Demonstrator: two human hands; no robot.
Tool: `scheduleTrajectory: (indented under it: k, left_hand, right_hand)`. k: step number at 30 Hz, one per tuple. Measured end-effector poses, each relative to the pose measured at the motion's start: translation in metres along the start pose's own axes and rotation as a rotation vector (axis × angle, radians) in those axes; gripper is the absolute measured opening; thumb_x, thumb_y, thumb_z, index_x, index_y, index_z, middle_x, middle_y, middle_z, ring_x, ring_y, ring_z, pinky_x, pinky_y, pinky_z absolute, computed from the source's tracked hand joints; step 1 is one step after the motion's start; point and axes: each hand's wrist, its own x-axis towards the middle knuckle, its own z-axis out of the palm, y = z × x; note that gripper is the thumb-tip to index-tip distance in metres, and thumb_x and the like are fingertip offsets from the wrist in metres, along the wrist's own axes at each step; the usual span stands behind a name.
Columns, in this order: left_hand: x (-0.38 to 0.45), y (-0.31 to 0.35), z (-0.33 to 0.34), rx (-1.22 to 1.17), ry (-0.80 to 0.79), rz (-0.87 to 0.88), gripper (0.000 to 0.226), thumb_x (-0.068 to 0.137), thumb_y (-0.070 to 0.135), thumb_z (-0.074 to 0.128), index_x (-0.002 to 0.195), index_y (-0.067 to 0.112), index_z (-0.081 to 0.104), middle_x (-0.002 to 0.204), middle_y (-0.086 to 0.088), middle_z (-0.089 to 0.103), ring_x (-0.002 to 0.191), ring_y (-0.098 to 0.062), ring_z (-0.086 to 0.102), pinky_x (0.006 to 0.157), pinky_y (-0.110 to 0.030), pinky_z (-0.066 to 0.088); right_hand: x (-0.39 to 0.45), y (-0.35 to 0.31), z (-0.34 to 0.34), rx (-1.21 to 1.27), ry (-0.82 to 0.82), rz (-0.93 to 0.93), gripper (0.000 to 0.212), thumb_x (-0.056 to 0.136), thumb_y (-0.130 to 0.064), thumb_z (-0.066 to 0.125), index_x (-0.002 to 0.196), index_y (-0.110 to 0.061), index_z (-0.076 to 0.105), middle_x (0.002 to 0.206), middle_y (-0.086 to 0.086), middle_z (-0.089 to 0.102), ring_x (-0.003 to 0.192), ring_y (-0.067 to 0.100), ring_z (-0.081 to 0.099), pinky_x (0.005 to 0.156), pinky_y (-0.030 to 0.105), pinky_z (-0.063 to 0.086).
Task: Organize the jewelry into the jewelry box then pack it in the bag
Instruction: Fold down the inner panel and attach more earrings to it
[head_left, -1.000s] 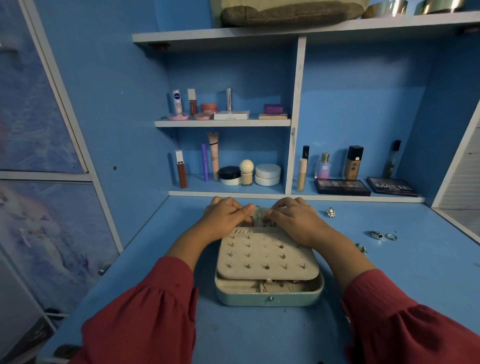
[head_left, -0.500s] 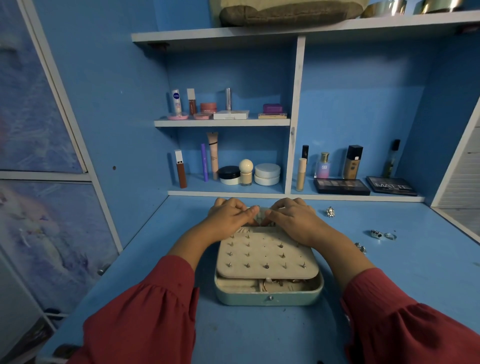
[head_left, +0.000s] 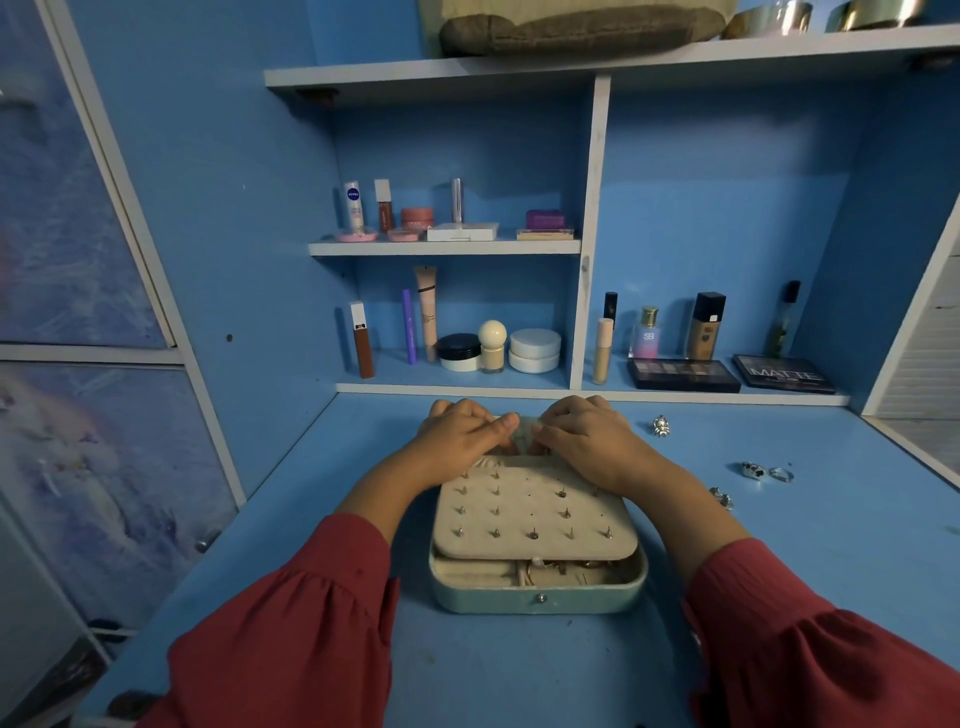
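The jewelry box (head_left: 537, 590) sits in the middle of the blue desk (head_left: 810, 561), its front with the small round clasp facing the person and its long side running left to right. A cream earring panel (head_left: 535, 512) studded with small earrings lies tilted over the open tray, its far edge raised. Under its near edge, bits of gold jewelry show in the compartments.

Both hands meet at the far edge of the box. The left hand (head_left: 460, 439) and the right hand (head_left: 584, 439) are curled, fingertips pinching a pale, crumpled piece (head_left: 523, 434) between them; what exactly it is cannot be told. Red sleeves (head_left: 291, 644) cover both forearms.

To the right of the box, four rings (head_left: 753, 470) lie loose on the desk, well apart from the hands. Behind, blue shelves (head_left: 444, 247) hold makeup bottles, jars and palettes. A brown bag (head_left: 576, 23) rests on the top shelf.
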Motion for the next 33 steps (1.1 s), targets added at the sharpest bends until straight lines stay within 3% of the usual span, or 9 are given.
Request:
scheduleTrajectory:
  k: [5,11,14,19,21,28,33]
  left_hand:
    - [-0.001,-0.003,-0.002,0.024,0.012,0.020,0.044,0.094,0.056,0.033,0.092,0.035,0.071,0.105,0.010,0.046,0.120,-0.016,0.031,0.108,-0.034,0.024]
    - [-0.001,-0.003,-0.001,0.016,0.015,0.015,0.046,0.093,0.058,0.034,0.090,0.034,0.073,0.102,0.012,0.046,0.120,-0.016,0.031,0.108,-0.036,0.024]
    - [-0.002,-0.003,-0.002,0.017,0.025,0.015,0.042,0.094,0.056,0.035,0.089,0.036,0.071,0.106,0.009,0.047,0.121,-0.017,0.031,0.109,-0.038,0.024]
    - [-0.002,-0.002,-0.002,0.047,0.024,-0.001,0.045,0.095,0.056,0.033,0.111,0.035,0.069,0.112,0.008,0.046,0.121,-0.016,0.030,0.110,-0.036,0.023]
    - [-0.001,-0.002,-0.001,0.038,0.007,-0.019,0.047,0.094,0.057,0.032,0.111,0.034,0.070,0.115,0.009,0.047,0.121,-0.014,0.030,0.111,-0.036,0.022]
    - [-0.001,-0.003,-0.001,-0.005,0.020,0.014,0.053,0.090,0.062,0.025,0.111,0.040,0.068,0.128,0.007,0.043,0.126,-0.015,0.025,0.112,-0.032,0.017]
    - [0.002,-0.006,0.003,-0.025,-0.031,-0.014,0.071,0.073,0.078,0.018,0.112,0.043,0.065,0.144,0.013,0.042,0.137,-0.014,0.018,0.117,-0.038,0.011]
  right_hand:
    - [-0.001,0.006,-0.001,-0.032,0.074,-0.007,0.023,0.093,-0.038,0.051,0.102,-0.031,0.072,0.125,-0.008,0.050,0.119,0.017,0.036,0.092,0.029,0.027]
    - [-0.003,0.009,-0.006,-0.115,0.090,0.011,0.027,0.091,-0.041,0.054,0.104,-0.027,0.073,0.127,-0.008,0.051,0.117,0.017,0.036,0.089,0.029,0.029]
    - [-0.004,0.008,-0.005,-0.119,0.103,-0.004,0.028,0.092,-0.042,0.052,0.108,-0.029,0.071,0.127,-0.007,0.051,0.116,0.017,0.037,0.091,0.030,0.030]
    - [-0.004,0.009,-0.004,-0.163,0.053,-0.002,0.031,0.095,-0.046,0.045,0.112,-0.037,0.069,0.131,-0.008,0.047,0.119,0.017,0.034,0.087,0.030,0.026]
    - [-0.003,0.010,-0.004,-0.168,0.026,0.004,0.032,0.095,-0.046,0.044,0.111,-0.036,0.070,0.132,-0.009,0.047,0.120,0.017,0.034,0.086,0.030,0.024]
    - [0.000,0.017,-0.004,-0.043,0.150,0.061,0.032,0.096,-0.027,0.041,0.116,-0.035,0.065,0.130,-0.005,0.052,0.116,0.019,0.038,0.096,0.036,0.032]
    - [0.000,0.019,-0.002,-0.147,0.009,0.077,0.039,0.094,-0.038,0.031,0.111,-0.038,0.066,0.131,-0.009,0.048,0.118,0.018,0.035,0.094,0.037,0.029]
